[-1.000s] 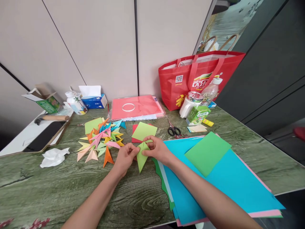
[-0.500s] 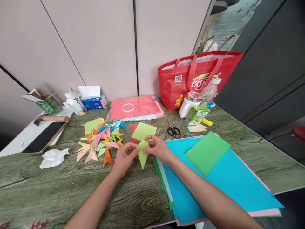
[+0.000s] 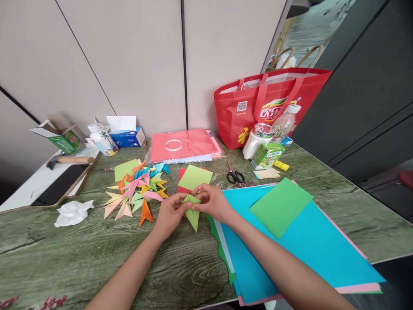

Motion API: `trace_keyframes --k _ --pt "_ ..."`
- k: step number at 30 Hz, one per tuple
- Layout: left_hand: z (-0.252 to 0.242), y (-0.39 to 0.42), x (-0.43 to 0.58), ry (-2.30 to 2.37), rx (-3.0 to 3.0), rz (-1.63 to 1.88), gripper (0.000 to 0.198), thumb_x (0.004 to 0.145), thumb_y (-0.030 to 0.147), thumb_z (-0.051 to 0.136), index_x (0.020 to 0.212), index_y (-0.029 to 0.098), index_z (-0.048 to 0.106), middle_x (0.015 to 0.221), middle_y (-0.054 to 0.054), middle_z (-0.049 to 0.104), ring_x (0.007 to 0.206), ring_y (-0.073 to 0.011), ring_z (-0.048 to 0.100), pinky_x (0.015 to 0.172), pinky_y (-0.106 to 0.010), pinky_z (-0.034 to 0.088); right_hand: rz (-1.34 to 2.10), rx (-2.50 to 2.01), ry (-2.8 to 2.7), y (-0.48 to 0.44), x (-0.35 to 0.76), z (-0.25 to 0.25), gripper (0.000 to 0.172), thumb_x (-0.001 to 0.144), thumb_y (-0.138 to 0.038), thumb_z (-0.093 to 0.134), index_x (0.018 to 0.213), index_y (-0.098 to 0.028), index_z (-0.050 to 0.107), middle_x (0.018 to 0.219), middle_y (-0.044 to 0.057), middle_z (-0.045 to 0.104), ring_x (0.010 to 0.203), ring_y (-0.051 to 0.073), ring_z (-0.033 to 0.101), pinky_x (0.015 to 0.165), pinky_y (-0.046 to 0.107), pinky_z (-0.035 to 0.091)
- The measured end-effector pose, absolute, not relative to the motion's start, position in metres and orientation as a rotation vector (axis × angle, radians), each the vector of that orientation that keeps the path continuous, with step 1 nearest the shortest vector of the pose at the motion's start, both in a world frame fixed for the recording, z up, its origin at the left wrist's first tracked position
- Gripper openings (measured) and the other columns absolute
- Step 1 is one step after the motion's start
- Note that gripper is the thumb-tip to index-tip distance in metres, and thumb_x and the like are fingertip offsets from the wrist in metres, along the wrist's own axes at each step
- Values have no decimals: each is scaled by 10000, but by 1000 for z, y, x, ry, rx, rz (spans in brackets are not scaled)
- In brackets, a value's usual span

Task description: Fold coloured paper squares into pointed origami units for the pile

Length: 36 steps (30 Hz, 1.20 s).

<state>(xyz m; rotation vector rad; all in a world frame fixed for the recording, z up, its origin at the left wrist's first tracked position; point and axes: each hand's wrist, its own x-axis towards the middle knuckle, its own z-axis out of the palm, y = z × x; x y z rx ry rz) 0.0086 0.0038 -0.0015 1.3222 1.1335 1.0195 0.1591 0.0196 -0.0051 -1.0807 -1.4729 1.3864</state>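
The light green folded paper piece (image 3: 192, 213) is held just above the green marbled table (image 3: 97, 254), near its middle, with its long point aimed down toward the person. The left hand (image 3: 170, 214) pinches its left upper corner between thumb and curled fingers. The right hand (image 3: 213, 202) grips the right upper corner the same way, with the fingers bent over the top edge. Both hands are closed on the paper and their fingertips nearly meet above it.

A second ago the piece stood taller, with an upright peak between the hands. Now that top is folded down, so the upper edge is low and flat and the shape is shorter. The hands have drawn closer together, and the lower point sits a little to the right of where it was.

Just behind the hands, a lime green square sheet (image 3: 195, 177) lies on a red sheet. To the left is a pile of pointed folded paper pieces in many colours (image 3: 137, 189), unchanged. To the right, under the right forearm, is a stack of large sheets with a blue one on top (image 3: 306, 245). A green paper square (image 3: 280, 206) rests on it. Black-handled scissors (image 3: 235, 175) lie behind the stack. A crumpled white tissue (image 3: 73, 212) lies well off to the left, and a red tote bag (image 3: 267, 103) stands against the wall. None of these has moved.
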Motion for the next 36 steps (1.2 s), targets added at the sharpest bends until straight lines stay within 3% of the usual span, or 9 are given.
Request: trace_keyframes --k 8,12,16,24,28,31,36 --pt "0 2 8 1200 1373 1144 156 654 261 637 768 155 628 707 -24 629 636 -149 552 566 -229 436 1516 -1042 -1308 20 159 0 424 482 -226 743 856 -161 555 726 -5 630 547 94 559 527 223 454" --pt "2 2 8 1151 1318 1197 317 656 266 632 959 178 595 727 -12 614 665 -153 558 566 -228 433 1596 -1028 -1164 20 160 3 418 487 -265 746 850 -156 570 650 -22 608 553 102 572 575 263 493" --pt "2 2 9 1136 1295 1240 456 656 232 634 1094 194 512 594 56 475 551 -103 481 493 -190 380 1667 -1011 -1086 20 160 2 373 456 -294 764 747 -132 597 560 -29 592 498 89 552 548 254 488" --pt "0 5 6 1054 1263 1225 279 657 230 638 880 207 472 606 65 504 523 -87 479 469 -172 365 1633 -952 -1215 18 158 5 270 531 -311 722 661 -160 540 565 -50 544 498 70 506 510 216 442" --pt "-1 5 6 1174 1364 1257 176 629 222 658 717 178 512 600 50 503 514 -73 458 457 -160 347 1476 -978 -1441 18 156 1 162 594 -274 673 647 -148 587 514 -56 477 453 49 403 441 182 322" --pt "0 4 7 1274 1342 1228 171 609 253 666 712 168 559 578 39 520 479 -82 461 434 -176 369 1398 -1034 -1425 18 154 -3 148 592 -268 666 647 -145 604 476 -61 445 423 44 336 413 183 254" --pt "2 5 7 1341 1245 1220 224 539 279 708 702 160 611 556 25 564 474 -110 505 452 -219 437 1377 -1062 -1361 17 153 -1 148 571 -262 670 633 -145 604 468 -53 458 421 50 346 408 187 253"
